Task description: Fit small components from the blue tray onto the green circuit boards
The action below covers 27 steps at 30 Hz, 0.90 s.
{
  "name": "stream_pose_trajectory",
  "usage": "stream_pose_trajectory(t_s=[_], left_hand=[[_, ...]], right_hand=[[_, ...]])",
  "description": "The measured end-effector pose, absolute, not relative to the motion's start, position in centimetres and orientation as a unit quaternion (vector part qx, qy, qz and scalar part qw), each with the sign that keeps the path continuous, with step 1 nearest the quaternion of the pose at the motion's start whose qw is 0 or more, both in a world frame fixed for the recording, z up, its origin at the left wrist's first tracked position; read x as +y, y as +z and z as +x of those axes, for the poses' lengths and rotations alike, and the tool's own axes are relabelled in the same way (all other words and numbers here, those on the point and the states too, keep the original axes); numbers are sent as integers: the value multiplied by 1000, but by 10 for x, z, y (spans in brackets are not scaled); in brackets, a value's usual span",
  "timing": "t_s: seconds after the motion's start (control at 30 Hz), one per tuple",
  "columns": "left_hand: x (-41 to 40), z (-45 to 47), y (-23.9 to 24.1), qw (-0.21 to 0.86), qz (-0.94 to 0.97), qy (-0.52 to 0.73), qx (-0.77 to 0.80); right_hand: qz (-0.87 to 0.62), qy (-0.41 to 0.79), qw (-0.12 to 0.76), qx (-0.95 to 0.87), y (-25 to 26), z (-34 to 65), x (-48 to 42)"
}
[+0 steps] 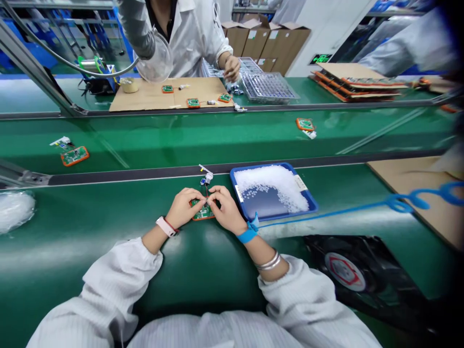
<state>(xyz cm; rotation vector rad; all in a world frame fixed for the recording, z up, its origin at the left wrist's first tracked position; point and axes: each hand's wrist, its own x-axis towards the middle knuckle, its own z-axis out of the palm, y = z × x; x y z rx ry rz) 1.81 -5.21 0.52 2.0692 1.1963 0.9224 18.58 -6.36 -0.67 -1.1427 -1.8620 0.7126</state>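
Note:
Over a green circuit board (203, 212) with an orange edge, my left hand (185, 207) and my right hand (226, 210) meet with fingertips pinched together. Both are closed near the board's top edge, around the thin wires there. A tiny pale bit shows between the fingertips, too small to name. From the board, wires lead up to a small white part (207, 178) with a blue piece and a white strip. My fingers hide part of the board. Just right of my right hand lies a blue tray (250, 212) of small white translucent pieces (279, 181).
A conveyor (203, 137) runs ahead, carrying an orange-edged board (75, 156) at left and another board (305, 124) at right. A black fan (348, 270) stands right; a blue coiled cord (326, 215) reaches my right wrist. Across sits a co-worker (192, 38) behind cardboard (145, 99).

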Motion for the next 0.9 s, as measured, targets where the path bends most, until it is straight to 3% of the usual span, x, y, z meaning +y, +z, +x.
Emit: stream_pose_trajectory(t_s=[0.6, 0.8, 0.9], left_hand=[[-43, 16, 10, 312, 771, 276, 481], [-45, 11, 2, 279, 797, 293, 449], [-45, 11, 1, 264, 808, 282, 444]], right_hand=[[-504, 318, 367, -715, -6, 180, -60], [-604, 118, 453, -645, 12, 261, -55], [-683, 56, 400, -608, 3, 320, -46]])
